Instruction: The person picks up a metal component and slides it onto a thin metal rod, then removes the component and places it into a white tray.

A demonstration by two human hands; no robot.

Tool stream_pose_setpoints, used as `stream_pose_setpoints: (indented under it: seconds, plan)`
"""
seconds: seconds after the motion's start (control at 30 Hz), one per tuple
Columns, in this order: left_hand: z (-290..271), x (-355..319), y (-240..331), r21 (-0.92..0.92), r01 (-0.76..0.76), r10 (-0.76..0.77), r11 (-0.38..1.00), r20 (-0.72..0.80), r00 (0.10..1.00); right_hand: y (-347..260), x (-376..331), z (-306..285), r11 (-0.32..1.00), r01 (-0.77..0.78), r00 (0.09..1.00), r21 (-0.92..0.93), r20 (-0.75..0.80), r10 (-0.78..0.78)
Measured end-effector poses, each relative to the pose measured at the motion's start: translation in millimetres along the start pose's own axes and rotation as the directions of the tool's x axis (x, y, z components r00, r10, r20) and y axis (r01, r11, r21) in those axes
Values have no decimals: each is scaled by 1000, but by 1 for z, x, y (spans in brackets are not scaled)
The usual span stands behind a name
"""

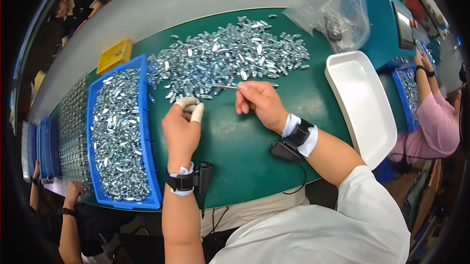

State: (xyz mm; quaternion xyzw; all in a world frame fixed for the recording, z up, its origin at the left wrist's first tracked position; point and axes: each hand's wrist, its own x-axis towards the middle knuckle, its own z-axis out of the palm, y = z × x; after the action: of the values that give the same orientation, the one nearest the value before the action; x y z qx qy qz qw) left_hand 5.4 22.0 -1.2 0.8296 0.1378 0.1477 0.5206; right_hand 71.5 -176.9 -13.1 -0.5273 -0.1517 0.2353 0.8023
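Note:
A large heap of small shiny metal parts [230,56] lies spread on the green table [245,141]. My left hand [182,129], with white finger cots on two fingertips, pinches a small metal part at the heap's near edge. My right hand [262,102] holds a thin metal rod [225,86] that points left into the heap. Both wrists carry black bands with small devices.
A blue tray [147,132] full of the same metal parts sits to the left, a yellow bin [113,55] behind it. An empty white tray [362,107] lies at the right, a clear plastic bag [338,14] behind it. Other people work at both sides.

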Motion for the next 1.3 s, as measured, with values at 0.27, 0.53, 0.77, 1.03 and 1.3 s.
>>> stream_pose_setpoints:
  seconds: [0.27, 0.53, 0.77, 1.03, 1.3]
  plan:
    - [-1, 13, -2, 281, -82, 84, 956, 4, 996, 1, 5, 3, 994, 7, 1000, -111, 30, -4]
    - [-6, 5, 3, 251, -111, 98, 962, 63, 993, 2, 2, 2, 989, 0, 999, -151, 43, 7]
    - [-12, 5, 14, -570, 216, -90, 793, 240, 966, 2, -2, 6, 977, 14, 997, -211, 81, 3]
    - [-9, 2, 19, -563, 186, -13, 805, 297, 955, 0, -1, 7, 956, 17, 996, -292, 90, 10]
    - [-10, -2, 20, -523, 120, 3, 844, 229, 973, 4, 0, 5, 945, 41, 993, -325, 115, -4]
